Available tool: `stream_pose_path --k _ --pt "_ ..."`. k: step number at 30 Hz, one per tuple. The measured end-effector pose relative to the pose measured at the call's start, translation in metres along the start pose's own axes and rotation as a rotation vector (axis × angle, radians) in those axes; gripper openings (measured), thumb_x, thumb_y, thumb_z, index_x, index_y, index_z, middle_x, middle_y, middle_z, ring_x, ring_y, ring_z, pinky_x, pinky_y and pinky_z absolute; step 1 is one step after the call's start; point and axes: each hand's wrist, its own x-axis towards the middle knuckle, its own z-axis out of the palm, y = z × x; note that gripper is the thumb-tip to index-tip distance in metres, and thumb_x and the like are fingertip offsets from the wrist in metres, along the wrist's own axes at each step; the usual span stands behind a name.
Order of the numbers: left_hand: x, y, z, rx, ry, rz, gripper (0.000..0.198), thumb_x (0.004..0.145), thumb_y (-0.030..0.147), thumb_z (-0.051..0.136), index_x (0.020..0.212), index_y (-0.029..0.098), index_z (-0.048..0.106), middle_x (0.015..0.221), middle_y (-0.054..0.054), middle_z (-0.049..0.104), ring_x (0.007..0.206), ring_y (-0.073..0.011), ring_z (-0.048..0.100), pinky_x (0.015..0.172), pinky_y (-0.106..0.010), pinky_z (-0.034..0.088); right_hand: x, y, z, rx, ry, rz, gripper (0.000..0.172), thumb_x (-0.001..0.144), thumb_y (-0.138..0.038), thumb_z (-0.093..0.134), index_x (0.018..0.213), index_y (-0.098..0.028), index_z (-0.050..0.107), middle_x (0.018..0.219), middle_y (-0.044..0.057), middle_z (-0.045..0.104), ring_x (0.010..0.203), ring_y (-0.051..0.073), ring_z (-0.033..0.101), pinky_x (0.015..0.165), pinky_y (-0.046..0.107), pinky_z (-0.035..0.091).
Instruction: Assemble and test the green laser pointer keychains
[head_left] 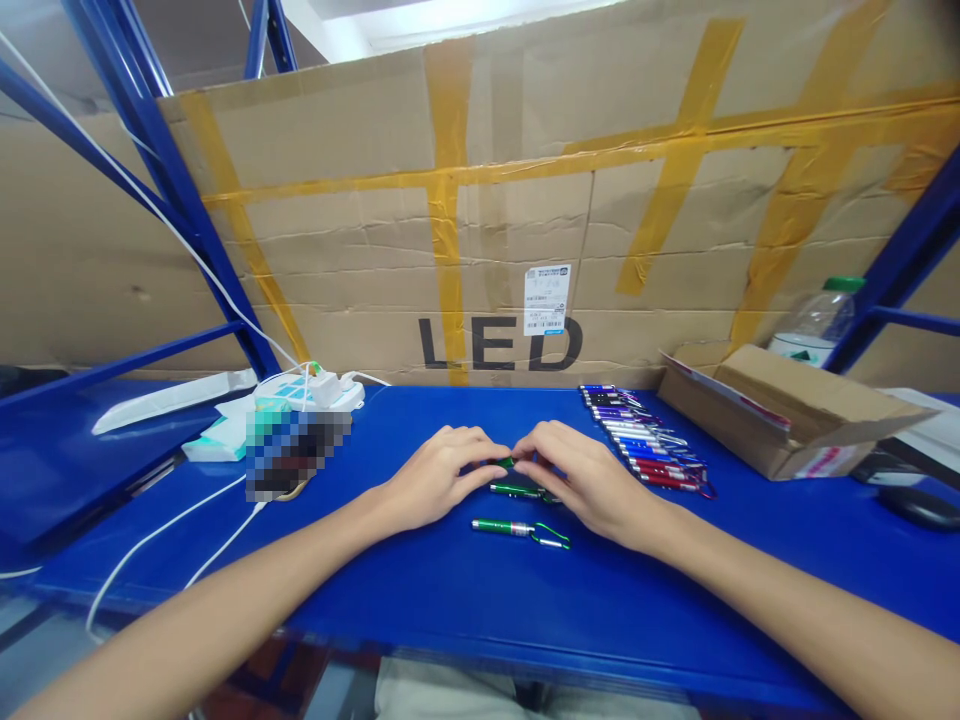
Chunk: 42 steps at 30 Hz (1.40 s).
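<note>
My left hand (442, 470) and my right hand (581, 472) meet over the blue table (465, 590), fingertips together on a small green keychain flashlight (507, 463) that is mostly hidden by the fingers. A second green flashlight (517, 491) lies just below the fingertips, partly under my right hand. A third green flashlight (501, 527) with a carabiner clip lies nearer to me, untouched. To the right of my right hand a row of several small flashlights (645, 445), purple, blue and red, lies side by side.
An open cardboard box (780, 415) sits at the right with a plastic bottle (817, 320) behind it and a dark mouse (919, 508) nearby. A power strip (311, 392), white cables and a blurred patch lie at the left. A taped cardboard wall marked LED (495, 250) backs the table.
</note>
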Motion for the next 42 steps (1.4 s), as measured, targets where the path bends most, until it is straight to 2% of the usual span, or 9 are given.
stream_pose_path --k 5,9,12,15,19,25,31,36,42 --pt "0.000 -0.002 0.000 -0.014 0.045 0.045 0.029 0.114 0.041 0.057 0.130 0.025 0.075 0.127 -0.006 0.079 0.115 -0.0222 0.073 0.099 -0.036 0.049 0.002 0.004 -0.002 -0.015 0.032 0.032 0.011 0.115 -0.032 0.053 0.117 -0.025 0.061 0.109 0.007 0.072 0.098 0.023 0.067 0.086 0.037 0.055" --pt "0.000 -0.006 0.002 -0.012 0.131 0.028 0.027 0.112 0.041 0.059 0.129 0.026 0.075 0.126 -0.005 0.081 0.113 -0.0225 0.075 0.102 -0.037 0.052 0.003 0.023 -0.007 -0.220 0.143 0.152 0.017 0.116 -0.027 0.044 0.119 -0.024 0.061 0.112 0.010 0.073 0.102 0.028 0.067 0.089 0.043 0.053" --pt "0.000 -0.008 0.004 -0.038 0.169 -0.028 0.029 0.111 0.043 0.061 0.130 0.025 0.073 0.123 -0.005 0.081 0.110 -0.0230 0.076 0.100 -0.037 0.056 -0.001 0.042 -0.007 -0.408 0.023 0.223 0.025 0.112 -0.019 0.042 0.120 -0.021 0.065 0.115 0.014 0.071 0.105 0.032 0.065 0.088 0.045 0.051" --pt "0.000 -0.007 0.004 -0.110 0.175 -0.071 0.031 0.110 0.040 0.063 0.138 0.027 0.068 0.121 -0.004 0.081 0.109 -0.0217 0.077 0.098 -0.035 0.058 -0.007 0.055 -0.003 -0.498 -0.114 0.260 0.030 0.109 -0.015 0.043 0.124 -0.018 0.069 0.114 0.015 0.070 0.098 0.031 0.062 0.083 0.044 0.050" --pt "0.000 -0.004 0.002 -0.170 0.176 -0.088 0.036 0.111 0.036 0.061 0.145 0.029 0.061 0.118 -0.003 0.080 0.106 -0.0198 0.078 0.099 -0.033 0.059 -0.008 0.053 0.003 -0.479 -0.182 0.231 0.030 0.110 -0.017 0.045 0.124 -0.018 0.072 0.114 0.014 0.070 0.096 0.029 0.061 0.084 0.043 0.049" --pt "0.001 0.000 0.000 -0.173 0.180 -0.109 0.023 0.108 0.037 0.063 0.129 0.026 0.062 0.110 -0.002 0.079 0.100 -0.0195 0.078 0.090 -0.030 0.061 -0.005 0.040 0.004 -0.460 -0.190 0.204 0.026 0.109 -0.015 0.048 0.113 -0.021 0.073 0.105 0.012 0.072 0.092 0.028 0.059 0.078 0.040 0.046" --pt "0.002 -0.001 0.001 -0.191 0.168 -0.115 0.021 0.108 0.039 0.064 0.123 0.025 0.058 0.107 -0.002 0.077 0.095 -0.0183 0.075 0.085 -0.029 0.060 -0.005 0.043 0.007 -0.430 -0.197 0.211 0.023 0.108 -0.012 0.048 0.106 -0.021 0.069 0.104 0.010 0.074 0.092 0.027 0.060 0.079 0.039 0.046" --pt "0.002 -0.002 0.001 -0.206 0.154 -0.103 0.020 0.108 0.036 0.064 0.123 0.025 0.057 0.106 0.000 0.076 0.093 -0.0163 0.073 0.088 -0.029 0.058 -0.006 0.046 0.009 -0.404 -0.196 0.232 0.022 0.108 -0.009 0.048 0.103 -0.021 0.066 0.106 0.009 0.074 0.094 0.026 0.061 0.081 0.037 0.046" --pt "0.002 -0.002 0.001 -0.222 0.131 -0.112 0.023 0.109 0.035 0.062 0.130 0.026 0.058 0.111 -0.001 0.076 0.099 -0.0172 0.072 0.093 -0.030 0.056 -0.008 0.050 0.010 -0.363 -0.200 0.236 0.022 0.111 -0.012 0.046 0.104 -0.021 0.065 0.104 0.009 0.073 0.093 0.027 0.060 0.082 0.038 0.046"
